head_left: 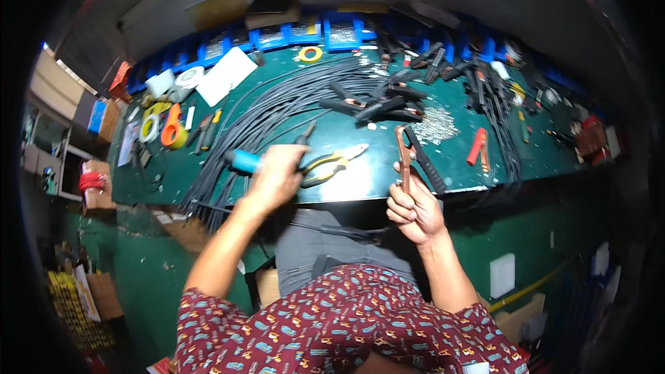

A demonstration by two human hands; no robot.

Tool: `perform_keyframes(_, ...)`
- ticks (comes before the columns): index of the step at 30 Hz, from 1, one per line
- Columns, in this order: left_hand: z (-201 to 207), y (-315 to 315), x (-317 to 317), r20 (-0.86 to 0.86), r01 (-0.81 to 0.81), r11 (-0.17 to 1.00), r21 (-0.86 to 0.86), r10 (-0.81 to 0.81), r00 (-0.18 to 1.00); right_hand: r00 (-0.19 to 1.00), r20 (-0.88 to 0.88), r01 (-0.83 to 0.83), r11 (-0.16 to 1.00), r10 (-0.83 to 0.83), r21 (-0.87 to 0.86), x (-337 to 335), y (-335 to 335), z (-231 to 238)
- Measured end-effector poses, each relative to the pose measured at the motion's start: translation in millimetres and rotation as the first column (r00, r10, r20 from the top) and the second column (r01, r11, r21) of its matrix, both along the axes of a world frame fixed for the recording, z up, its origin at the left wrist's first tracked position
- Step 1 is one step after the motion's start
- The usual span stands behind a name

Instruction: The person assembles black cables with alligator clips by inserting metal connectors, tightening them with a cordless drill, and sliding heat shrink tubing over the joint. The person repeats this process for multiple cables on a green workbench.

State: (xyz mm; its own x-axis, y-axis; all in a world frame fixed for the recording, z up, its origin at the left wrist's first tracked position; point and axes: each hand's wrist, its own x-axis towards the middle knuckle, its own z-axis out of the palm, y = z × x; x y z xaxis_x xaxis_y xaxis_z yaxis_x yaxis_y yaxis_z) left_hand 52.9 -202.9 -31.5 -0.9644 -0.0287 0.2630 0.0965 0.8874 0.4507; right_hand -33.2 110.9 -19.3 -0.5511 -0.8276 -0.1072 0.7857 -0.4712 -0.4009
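My right hand (415, 211) is closed around a copper-coloured cable clamp (404, 159), held upright near the front edge of the bench. The clamp's black-covered handle (426, 161) slants down beside it. My left hand (276, 179), slightly smeared by motion, is curled around a teal-bodied tool (244, 161). A dark shaft (305, 137) sticks up past its fingers; whether it belongs to that tool I cannot tell. Right next to this hand lie pliers with yellow and black handles (325, 168). A red-handled clamp (477, 147) rests to the right of my right hand.
Black cables (277, 102) fan across the green bench (367, 197). Several black clamps (381, 105) lie behind a pile of small metal parts (436, 125). Blue bins (341, 36) line the back. Tape rolls (173, 127) sit at left, more cables (500, 125) at right.
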Motion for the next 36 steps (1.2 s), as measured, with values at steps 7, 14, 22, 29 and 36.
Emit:
perform_keyframes(7,-69.7,-79.2,26.0,0.258,-0.001,0.880,-0.474,0.140,0.956,0.998,0.046,0.040,0.988,-0.034,-0.146,-8.2,12.6,-8.9)
perform_keyframes(14,-18.6,-74.5,24.6,0.189,0.040,0.976,-0.216,0.001,0.982,0.998,0.031,0.059,0.987,-0.054,-0.153,-9.3,16.4,-10.7)
perform_keyframes(22,11.8,40.7,66.1,0.351,-0.291,0.411,0.864,-0.078,0.933,0.997,0.035,0.075,0.982,-0.070,-0.173,-10.1,13.8,-6.9)
perform_keyframes(29,17.2,78.2,71.7,0.344,-0.323,0.121,0.939,-0.250,0.905,0.996,0.016,0.093,0.986,-0.091,-0.142,-8.6,19.0,-5.6)
perform_keyframes(36,19.1,73.5,72.9,0.298,-0.319,-0.007,0.948,-0.341,0.892,0.997,0.033,0.078,0.983,-0.074,-0.168,-5.3,17.5,-6.3)
